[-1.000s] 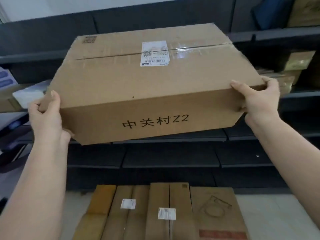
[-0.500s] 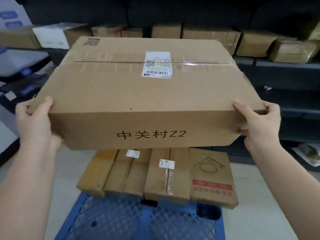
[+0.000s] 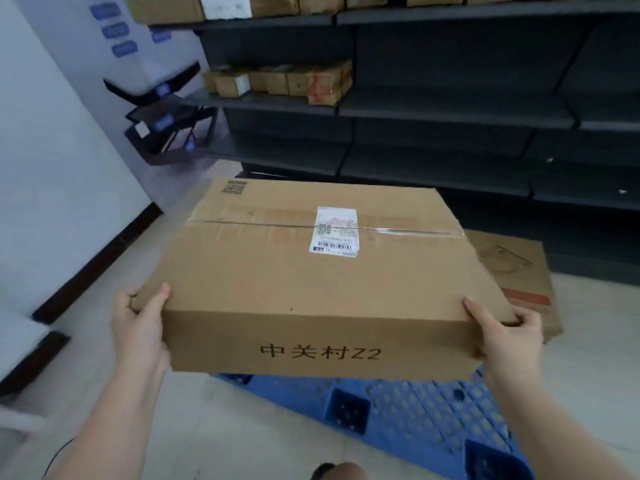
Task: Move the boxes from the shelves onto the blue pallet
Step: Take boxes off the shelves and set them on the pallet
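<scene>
2 hands [image 3: 140, 327] grip box [image 3: 311, 282] ends, above pallet [image 3: 415, 410].

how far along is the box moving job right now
Done: at least one flat brown cardboard box appears to lie on the blue plastic pallet. In hand: the left hand and right hand grip the large brown cardboard box above the pallet. Left: small cardboard boxes on the dark metal shelves.
</scene>
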